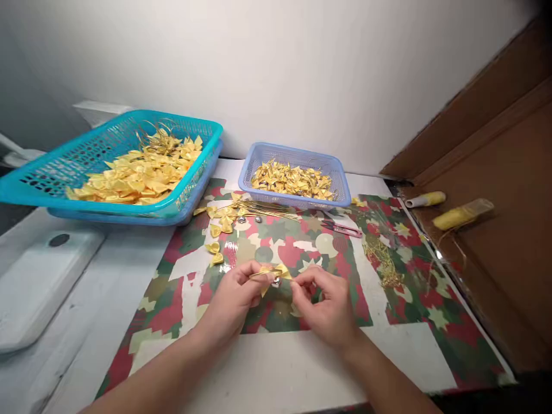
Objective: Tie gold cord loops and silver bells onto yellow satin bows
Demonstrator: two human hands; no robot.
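Note:
My left hand is closed on a yellow-gold ribbon bow, pinching it between thumb and fingers. A thin gold wire crosses the bow, and a small silver bell sits just below it. The thumb and forefinger of my right hand are pinched together at the bow's right tip; whether a thread or wire end is also between them cannot be made out. Beyond my left hand lie loose gold bows, two silver bells and a bundle of gold wires.
A turquoise basket heaped with gold bows stands back left, stacked on a blue one. Behind my hands is a lavender basket of bows. Pink thread snips, gold thread scraps, yellow spools and a white scale lie around.

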